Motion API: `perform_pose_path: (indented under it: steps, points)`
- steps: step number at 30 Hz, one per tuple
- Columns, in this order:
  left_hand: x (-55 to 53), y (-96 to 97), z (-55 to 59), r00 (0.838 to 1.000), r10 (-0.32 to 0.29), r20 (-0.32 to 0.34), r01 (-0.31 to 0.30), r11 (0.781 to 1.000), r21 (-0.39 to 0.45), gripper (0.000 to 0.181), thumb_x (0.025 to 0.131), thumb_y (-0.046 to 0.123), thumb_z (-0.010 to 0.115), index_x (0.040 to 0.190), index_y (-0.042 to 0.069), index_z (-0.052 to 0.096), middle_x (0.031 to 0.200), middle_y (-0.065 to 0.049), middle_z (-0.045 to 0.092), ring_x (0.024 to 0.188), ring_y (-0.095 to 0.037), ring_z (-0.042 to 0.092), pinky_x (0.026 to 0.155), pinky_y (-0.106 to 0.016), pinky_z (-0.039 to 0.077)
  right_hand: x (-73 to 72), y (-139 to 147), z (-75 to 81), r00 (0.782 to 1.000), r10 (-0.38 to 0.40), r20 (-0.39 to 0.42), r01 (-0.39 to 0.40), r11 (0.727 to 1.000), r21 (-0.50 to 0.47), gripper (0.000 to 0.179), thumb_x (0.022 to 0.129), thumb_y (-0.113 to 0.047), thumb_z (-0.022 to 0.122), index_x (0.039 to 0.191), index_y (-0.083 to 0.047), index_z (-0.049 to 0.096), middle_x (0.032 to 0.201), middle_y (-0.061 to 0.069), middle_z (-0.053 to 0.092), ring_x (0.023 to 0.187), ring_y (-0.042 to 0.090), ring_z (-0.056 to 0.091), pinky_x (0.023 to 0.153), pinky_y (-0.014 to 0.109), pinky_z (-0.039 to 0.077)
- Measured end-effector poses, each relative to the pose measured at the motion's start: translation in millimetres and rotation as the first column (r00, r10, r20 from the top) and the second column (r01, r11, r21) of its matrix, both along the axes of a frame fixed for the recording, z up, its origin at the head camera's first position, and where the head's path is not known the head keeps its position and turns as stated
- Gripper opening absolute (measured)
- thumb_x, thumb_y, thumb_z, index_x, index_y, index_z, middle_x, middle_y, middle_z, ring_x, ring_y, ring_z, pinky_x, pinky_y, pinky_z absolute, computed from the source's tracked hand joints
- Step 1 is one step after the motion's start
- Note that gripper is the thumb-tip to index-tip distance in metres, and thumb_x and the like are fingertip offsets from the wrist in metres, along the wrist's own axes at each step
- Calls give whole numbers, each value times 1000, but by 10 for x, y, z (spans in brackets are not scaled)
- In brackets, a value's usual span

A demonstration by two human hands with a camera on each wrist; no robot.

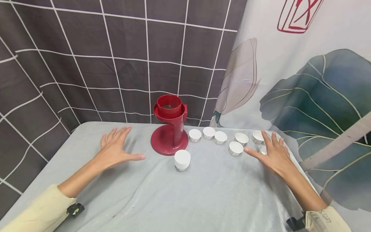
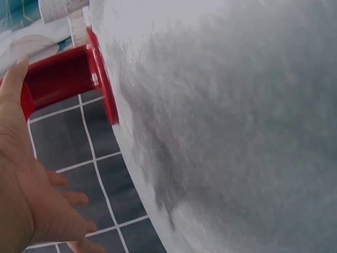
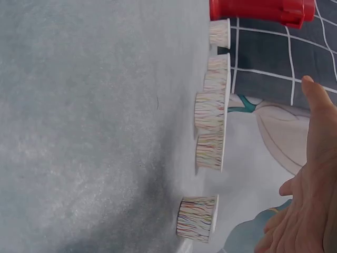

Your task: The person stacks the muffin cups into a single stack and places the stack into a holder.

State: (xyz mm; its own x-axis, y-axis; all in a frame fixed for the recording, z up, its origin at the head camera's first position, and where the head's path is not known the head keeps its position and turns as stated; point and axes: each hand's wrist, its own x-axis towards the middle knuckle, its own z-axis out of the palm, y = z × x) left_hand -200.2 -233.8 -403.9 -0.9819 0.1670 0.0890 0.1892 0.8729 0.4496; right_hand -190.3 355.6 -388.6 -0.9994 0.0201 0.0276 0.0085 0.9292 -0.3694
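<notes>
My left hand is spread over the left of the table, holding nothing, its thumb pointing toward a red stand. That stand has a round base, a column and an open ring on top. Spread fingers also show on my right hand, empty, over the right side of the table. Close to its thumb sits a small paper cup with streaked sides; another cup is partly hidden behind the hand. In front of the stand, a white paper cup looks taller, like nested cups.
Several more small paper cups, among them one next to the stand and one at the far right, stand along the back of the cloth-covered table. Behind hang a dark checked curtain and a leaf-patterned curtain.
</notes>
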Motion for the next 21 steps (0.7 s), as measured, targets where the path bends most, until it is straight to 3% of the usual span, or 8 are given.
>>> perform_pose_path:
  steps: [6,13,18,21]
  points:
    - [6,96,-10,1000,-4,18,3,998,59,140,77,75,92,180,10,23,179,-27,35,165,-58,24,131,-82,12,-26,19,-2,1000,-6,18,6,1000,-5,124,101,-79,61,179,1,7,177,50,3,161,80,-1,127,91,10]
    - [53,166,-51,1000,-2,21,0,991,131,127,76,72,95,172,7,40,169,-25,50,150,-51,46,124,-76,30,-51,73,-27,997,-47,65,51,997,-60,128,102,-79,59,177,8,0,176,51,10,162,76,11,125,90,19]
    - [71,201,-82,1000,-8,10,7,989,150,119,76,69,96,166,6,49,160,-22,59,140,-45,55,122,-73,35,-77,121,-64,996,-42,78,51,991,-123,127,104,-75,59,176,7,-5,176,50,14,160,73,23,126,86,27]
    - [83,241,-91,1000,-16,14,13,988,157,115,76,69,96,163,7,53,161,-21,59,144,-46,55,124,-74,36,-91,156,-73,994,-52,99,64,990,-122,127,104,-76,58,176,9,-5,175,50,15,160,73,25,126,85,27]
